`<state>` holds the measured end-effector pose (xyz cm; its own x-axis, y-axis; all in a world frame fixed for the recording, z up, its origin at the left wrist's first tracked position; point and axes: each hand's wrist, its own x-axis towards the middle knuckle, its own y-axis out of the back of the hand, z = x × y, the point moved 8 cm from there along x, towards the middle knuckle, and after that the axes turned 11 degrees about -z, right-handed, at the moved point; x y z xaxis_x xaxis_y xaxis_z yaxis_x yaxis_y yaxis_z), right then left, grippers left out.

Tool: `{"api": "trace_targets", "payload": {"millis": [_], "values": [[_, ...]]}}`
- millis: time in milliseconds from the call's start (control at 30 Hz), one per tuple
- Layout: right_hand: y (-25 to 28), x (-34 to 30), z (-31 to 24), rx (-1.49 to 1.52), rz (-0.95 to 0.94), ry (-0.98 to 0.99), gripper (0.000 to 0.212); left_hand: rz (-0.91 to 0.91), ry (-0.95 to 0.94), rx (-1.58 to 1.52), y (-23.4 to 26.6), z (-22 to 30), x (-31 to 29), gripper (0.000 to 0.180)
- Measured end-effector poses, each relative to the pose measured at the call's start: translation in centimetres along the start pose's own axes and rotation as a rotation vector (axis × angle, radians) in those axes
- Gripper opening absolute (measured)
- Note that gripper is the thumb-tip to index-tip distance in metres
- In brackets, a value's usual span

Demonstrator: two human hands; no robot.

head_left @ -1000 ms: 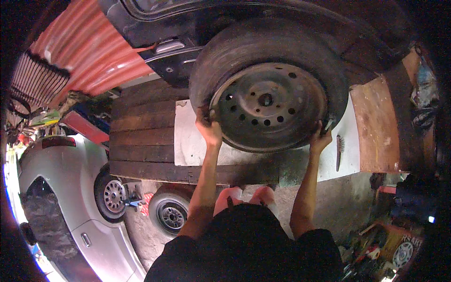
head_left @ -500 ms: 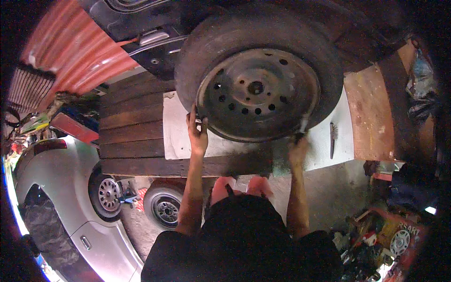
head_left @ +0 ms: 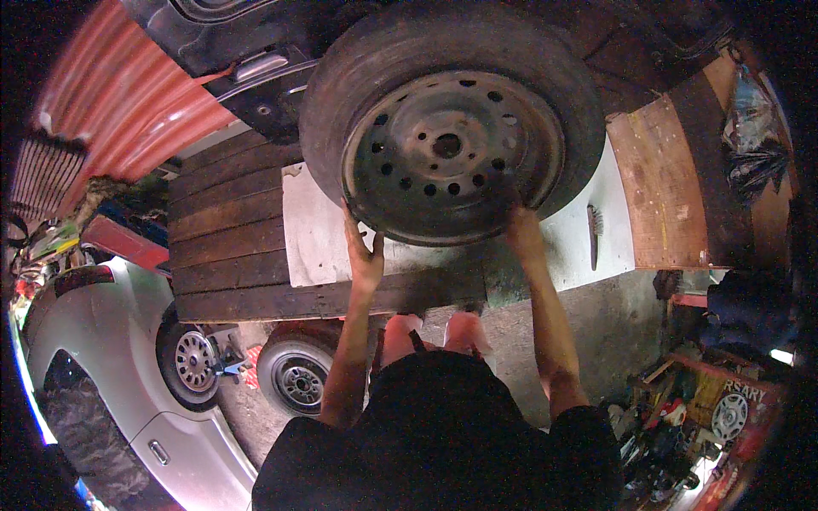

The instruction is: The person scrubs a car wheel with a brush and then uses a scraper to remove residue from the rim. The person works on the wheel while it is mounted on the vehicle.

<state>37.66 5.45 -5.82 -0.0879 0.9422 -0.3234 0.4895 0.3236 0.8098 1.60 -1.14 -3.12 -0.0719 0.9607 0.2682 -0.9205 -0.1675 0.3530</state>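
Observation:
A large tyre on a dark, worn steel wheel [head_left: 448, 196] stands tilted on a white board [head_left: 317, 243]. At its lower left edge is my left hand [head_left: 366, 260], its fingers stretched up against the wheel and its thumb apart. My right hand [head_left: 525, 236] is at the lower right of the steel rim, closed, with its fingertips blurred against the dark metal. What it holds, if anything, I cannot make out. To the right of that hand, a dark wire brush [head_left: 594, 237] lies on the white board.
The board rests on a dark plank bench [head_left: 230, 244]. A brown wooden panel [head_left: 660, 187] adjoins it on the right. Below left are a silver car [head_left: 128, 341] and a spare wheel [head_left: 298, 379] on the floor. A cluttered box [head_left: 724, 387] stands at lower right.
My right hand has moved up and left from the tyre's lower edge onto the rim. My left hand keeps its place at the wheel. The whole view has shifted slightly.

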Motion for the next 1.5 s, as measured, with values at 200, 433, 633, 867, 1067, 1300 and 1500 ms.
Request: {"api": "trace_targets", "payload": {"millis": [200,433,633,867,1067,1300,1500], "values": [[-6.2,-0.7,-4.9,-0.592,0.141,0.397,0.022,-0.079,0.16,-0.135,0.4,0.5,-0.6,0.09],[-7.0,-1.0,-4.2,-0.244,0.192,0.3,0.03,-0.003,-0.026,-0.049,0.6,2.7,0.0,0.09],[-5.0,3.8,5.1,-0.157,0.163,0.12,0.038,-0.061,-0.037,0.03,0.3,2.0,0.1,0.088],[-7.0,0.3,-4.5,-0.192,0.259,0.225,0.034,-0.039,-0.034,0.018,1.2,1.8,-0.2,0.087],[-6.7,0.0,-4.5,-0.112,-0.022,0.127,0.036,-0.007,-0.027,-0.033,0.4,0.9,-0.3,0.086],[-2.6,-1.1,-3.2,0.277,0.098,0.096,0.03,0.0,-0.041,0.067,0.8,1.2,-0.5,0.091],[-5.5,-0.4,-3.9,-0.324,0.242,0.448,0.022,0.039,-0.212,0.167,-0.1,4.4,0.0,0.098]]}}
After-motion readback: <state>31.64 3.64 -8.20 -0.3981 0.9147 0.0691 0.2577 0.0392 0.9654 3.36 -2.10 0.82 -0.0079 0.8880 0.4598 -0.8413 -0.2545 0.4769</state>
